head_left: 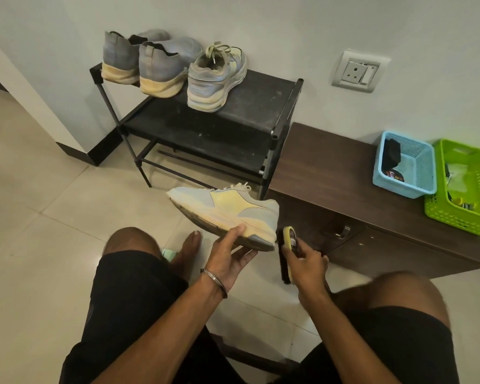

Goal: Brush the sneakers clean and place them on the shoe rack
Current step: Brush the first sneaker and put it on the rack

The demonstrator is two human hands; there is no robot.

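I see the left hand (234, 249) cradling the yellow-grey sneaker (227, 213) sideways by its sole, above the floor, exposing its flank to the shoe brush (288, 252) gripped in the right hand (306, 263), its mate already on the shoe rack (250, 106).

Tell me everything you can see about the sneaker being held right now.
The held sneaker is pale grey-blue with yellow side panels, cream laces and a thick, dirty light sole. It lies on its side above the tiled floor, toe pointing left. The left hand grips its sole; the brush in the right hand is by the heel.
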